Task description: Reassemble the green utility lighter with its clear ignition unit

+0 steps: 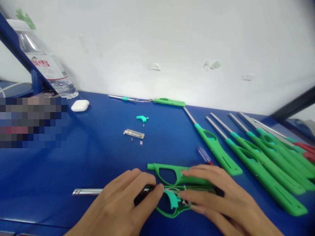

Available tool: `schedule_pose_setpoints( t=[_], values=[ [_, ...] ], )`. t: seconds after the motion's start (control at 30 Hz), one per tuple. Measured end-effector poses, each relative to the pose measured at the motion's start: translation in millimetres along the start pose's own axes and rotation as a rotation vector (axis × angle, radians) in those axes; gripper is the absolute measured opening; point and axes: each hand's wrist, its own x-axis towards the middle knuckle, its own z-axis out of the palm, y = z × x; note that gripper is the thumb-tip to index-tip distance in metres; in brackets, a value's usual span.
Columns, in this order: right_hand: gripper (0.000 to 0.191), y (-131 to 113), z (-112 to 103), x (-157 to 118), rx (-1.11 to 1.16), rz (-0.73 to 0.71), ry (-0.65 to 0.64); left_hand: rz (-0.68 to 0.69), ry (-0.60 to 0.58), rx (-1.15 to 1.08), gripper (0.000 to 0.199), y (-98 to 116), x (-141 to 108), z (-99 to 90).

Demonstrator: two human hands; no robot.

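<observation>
An opened green utility lighter (169, 214) lies in front of me, its inside facing up, with a teal trigger (173, 199) and thin wires showing. My left hand (128, 198) is closed around its front end, near the metal tube (88, 191) that sticks out to the left. Something black shows between those fingers; I cannot make out what. My right hand (216, 193) grips the handle end, fingertips on the inner parts beside the trigger. Its upper fingers lie over the separate green shell half (167, 168) just behind. The right palm hides part of the handle.
Finished-looking green lighters (261, 170) lie in a row at right, beside a purple screwdriver (204, 155). Behind are a clear fuel tank (134, 133), a loose teal trigger (142, 118), tiny screws and a disassembled lighter (168, 102). A bottle (46, 62) and white case (80, 105) stand left.
</observation>
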Motion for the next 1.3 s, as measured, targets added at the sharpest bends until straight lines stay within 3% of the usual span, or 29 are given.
schedule_pose_setpoints(
  t=[0.33, 0.47, 0.87, 1.1, 1.23, 1.27, 1.3],
  values=[
    [0.047, 6.8, -5.1, -2.0, -0.009, -0.068, -0.016, 0.018, 0.041, -0.032, 0.035, -2.2, 8.6, 2.5],
    [0.043, 6.9, -5.4, -2.1, -0.004, -0.061, -0.017, 0.034, 0.088, -0.022, 0.051, 1.8, 14.8, -2.5],
    [0.054, 8.0, -3.5, -6.2, -0.019, -0.040, -0.039, 0.042, 0.042, -0.030, 0.042, -0.4, 10.5, 0.5],
    [0.038, 4.5, -4.8, -3.4, -0.042, -0.005, -0.099, 0.045, 0.059, -0.039, 0.039, -0.4, 10.3, -1.1],
    [0.034, 5.5, 1.4, -2.0, -0.022, 0.041, -0.028, 0.054, 0.137, -0.038, 0.040, 3.8, 16.5, 0.3],
    [0.036, 5.9, 2.3, -2.0, -0.030, 0.054, -0.015, 0.022, 0.060, -0.032, 0.036, 5.6, 17.4, 0.0],
    [0.038, 6.1, 2.8, -1.9, -0.043, 0.069, -0.001, 0.013, 0.071, -0.018, 0.033, 7.4, 17.8, -0.6]
  ],
)
